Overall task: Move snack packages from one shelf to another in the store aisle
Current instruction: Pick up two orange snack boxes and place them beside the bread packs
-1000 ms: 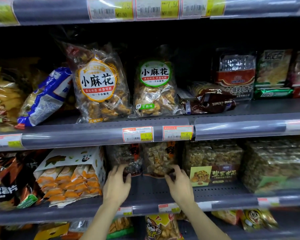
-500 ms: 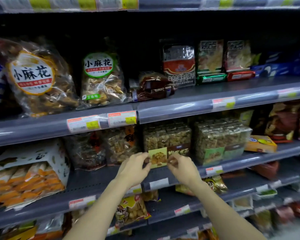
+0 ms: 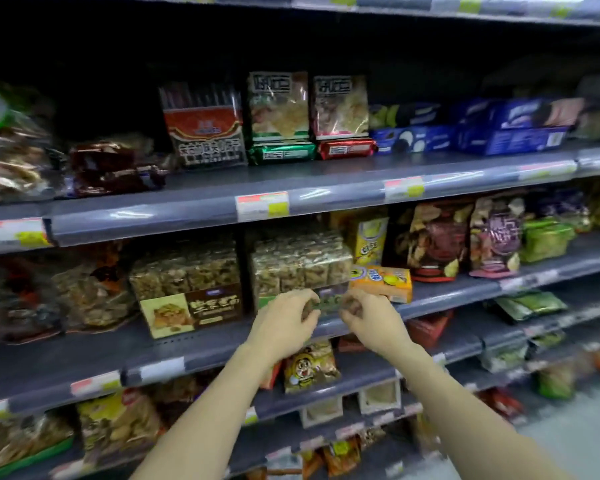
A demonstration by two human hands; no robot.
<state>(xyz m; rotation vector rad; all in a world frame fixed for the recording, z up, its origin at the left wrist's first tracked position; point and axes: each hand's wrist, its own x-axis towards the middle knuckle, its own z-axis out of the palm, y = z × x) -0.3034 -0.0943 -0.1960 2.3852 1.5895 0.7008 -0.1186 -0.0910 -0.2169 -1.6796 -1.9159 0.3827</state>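
Observation:
A clear block pack of nut brittle with a green label (image 3: 300, 263) stands on the middle shelf (image 3: 458, 294). My left hand (image 3: 284, 323) and my right hand (image 3: 369, 318) hover side by side just in front of its lower edge, fingers curled and apart, holding nothing. Whether the fingertips touch the pack is hard to tell through the blur. A similar pack with a brown and yellow label (image 3: 187, 289) stands to its left. An orange box (image 3: 381, 282) lies flat just right of my right hand.
The shelf above (image 3: 326, 190) carries a red-labelled bag (image 3: 203, 126), two upright snack bags (image 3: 307, 105) and blue cookie boxes (image 3: 506, 128). Dark chip bags (image 3: 433, 242) and green packs (image 3: 544, 239) stand further right. Lower shelves hold more snacks; the aisle floor (image 3: 575, 431) shows bottom right.
The view has swung right along the aisle. Both hands moved from the two small bags at the left, past the brown-labelled pack, to the green-labelled pack. They hold nothing throughout.

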